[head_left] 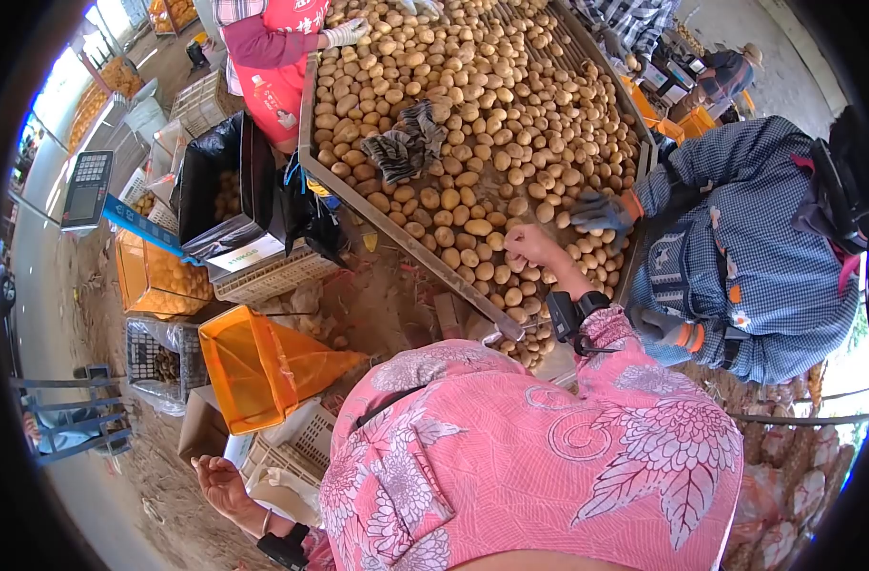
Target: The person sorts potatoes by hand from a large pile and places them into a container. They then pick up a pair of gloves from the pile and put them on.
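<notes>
Potatoes (482, 124) cover a large metal-edged sorting table (396, 226). Over its near corner reaches my right hand (531, 246), its fingers curled down among the potatoes; whatever is in them is hidden. My left hand (223, 487) hangs low at the left with fingers loosely bent and apart, holding nothing, near a cardboard box (201, 425) and a pale plastic crate (311, 433). A dark crumpled cloth or glove (404, 143) lies on the potatoes.
A co-worker's gloved hand (598, 213) touches potatoes at the right; another person's gloved hand (345, 34) rests at the far left edge. An orange mesh bag on a frame (249, 366), a black-lined box (227, 181) and a scale display (85, 190) stand to the left.
</notes>
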Demonstrator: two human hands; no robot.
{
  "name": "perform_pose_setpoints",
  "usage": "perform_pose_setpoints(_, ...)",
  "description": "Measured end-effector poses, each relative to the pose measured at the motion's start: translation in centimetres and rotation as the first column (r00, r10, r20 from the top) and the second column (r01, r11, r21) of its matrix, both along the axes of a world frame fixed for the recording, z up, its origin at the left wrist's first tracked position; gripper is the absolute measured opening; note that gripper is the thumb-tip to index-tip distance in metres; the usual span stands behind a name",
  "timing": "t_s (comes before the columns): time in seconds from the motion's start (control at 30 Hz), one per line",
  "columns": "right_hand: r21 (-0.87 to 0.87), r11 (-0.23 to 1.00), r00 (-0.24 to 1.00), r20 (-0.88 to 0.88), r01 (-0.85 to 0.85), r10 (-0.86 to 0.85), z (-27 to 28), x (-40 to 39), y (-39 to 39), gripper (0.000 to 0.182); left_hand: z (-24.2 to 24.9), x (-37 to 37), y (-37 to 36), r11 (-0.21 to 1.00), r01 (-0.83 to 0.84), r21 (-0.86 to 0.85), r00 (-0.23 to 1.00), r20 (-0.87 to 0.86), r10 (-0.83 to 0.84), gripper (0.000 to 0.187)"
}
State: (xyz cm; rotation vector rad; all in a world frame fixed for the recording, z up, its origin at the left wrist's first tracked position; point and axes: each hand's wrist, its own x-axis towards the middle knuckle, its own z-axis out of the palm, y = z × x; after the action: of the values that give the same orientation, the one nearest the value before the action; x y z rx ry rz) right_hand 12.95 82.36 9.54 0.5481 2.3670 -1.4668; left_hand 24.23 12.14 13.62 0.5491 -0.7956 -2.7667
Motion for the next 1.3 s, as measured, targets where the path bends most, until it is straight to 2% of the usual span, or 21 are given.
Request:
perform_pose_setpoints(0.07, -0.012, 1.0, 1.0, -0.016, -0.002, 0.002, -0.2, 0.1, 0.1, 0.02, 0.2, 0.0, 0.2, 1.0, 0.008, -0.002, 1.0, -0.008, -0.008, 0.012)
perform_pose_setpoints(0.13, -0.042, 0.999, 1.0, -0.01, -0.002, 0.002, -0.7, 0.2, 0.5, 0.02, 0.5, -0.1, 0.4, 0.998, -0.043, -0.051, 0.997, 0.064, 0.047, 0.01)
perform_pose_setpoints(0.47, -0.033, 0.999, 1.0, 0.007, 0.017, -0.017, -0.8, 0.3, 0.2, 0.02, 1.9, -1.0, 1.5, 0.999, -0.044, -0.031, 0.997, 0.066, 0.046, 0.008)
perform_pose_setpoints(0.53, -0.102, 0.995, 0.999, -0.052, 0.007, -0.013, -2.2, 0.2, 0.9, 0.019, 2.1, -0.9, 1.5, 0.997, -0.062, -0.048, 0.994, 0.086, 0.066, 0.009)
perform_pose_setpoints(0.67, -0.125, 0.992, 0.998, -0.068, -0.016, 0.008, -2.4, -0.2, 1.0, 0.019, 1.1, -0.8, 0.8, 0.994, -0.08, -0.076, 0.99, 0.109, 0.088, 0.01)
perform_pose_setpoints(0.77, -0.061, 0.997, 0.998, -0.054, -0.04, 0.037, -2.0, -0.4, 0.8, 0.02, 0.6, -0.7, 0.6, 0.99, -0.102, -0.096, 0.987, 0.11, 0.113, 0.011)
perform_pose_setpoints(0.83, -0.016, 0.999, 0.999, -0.017, -0.042, 0.042, -0.5, -0.3, 0.3, 0.021, 0.3, -0.5, 0.3, 0.998, -0.044, -0.038, 0.997, 0.062, 0.046, 0.01)
perform_pose_setpoints(0.9, -0.033, 0.999, 0.999, -0.035, -0.008, 0.007, -2.0, -0.6, 0.8, 0.018, 0.1, -0.5, 0.1, 1.0, -0.03, 0.005, 0.999, 0.02, 0.03, 0.009)
perform_pose_setpoints(0.93, -0.025, 0.999, 0.999, 0.004, -0.042, 0.042, -1.5, -0.7, 0.5, 0.017, 0.8, -0.6, 0.7, 1.0, -0.003, 0.018, 1.0, 0.023, 0.003, 0.008)
perform_pose_setpoints(1.0, 0.025, 0.997, 0.997, 0.014, -0.074, 0.074, -2.4, -0.8, 1.0, 0.018, 0.3, -0.7, 0.4, 0.998, -0.049, -0.044, 0.997, 0.05, 0.052, 0.006)
perform_pose_setpoints(1.03, 0.027, 0.998, 0.999, 0.0, -0.054, 0.054, -1.8, -0.7, 0.5, 0.018, 0.4, -0.7, 0.5, 0.996, -0.087, -0.017, 0.994, 0.063, 0.088, 0.006)
perform_pose_setpoints(1.1, 0.002, 0.998, 0.998, 0.024, -0.058, 0.058, -1.0, -0.4, 0.3, 0.019, 2.3, -1.1, 2.4, 0.988, -0.152, -0.031, 0.979, 0.135, 0.155, 0.006)
perform_pose_setpoints(1.2, -0.017, 0.999, 0.999, 0.019, -0.039, 0.039, -0.1, -0.3, -0.6, 0.018, 2.7, -1.2, 2.7, 0.982, -0.174, -0.075, 0.968, 0.171, 0.184, 0.009)
perform_pose_setpoints(1.3, 0.011, 1.0, 0.999, 0.048, -0.022, 0.022, -0.3, -0.3, -0.5, 0.019, 2.1, -1.1, 2.4, 0.987, -0.159, -0.036, 0.976, 0.144, 0.162, 0.01)
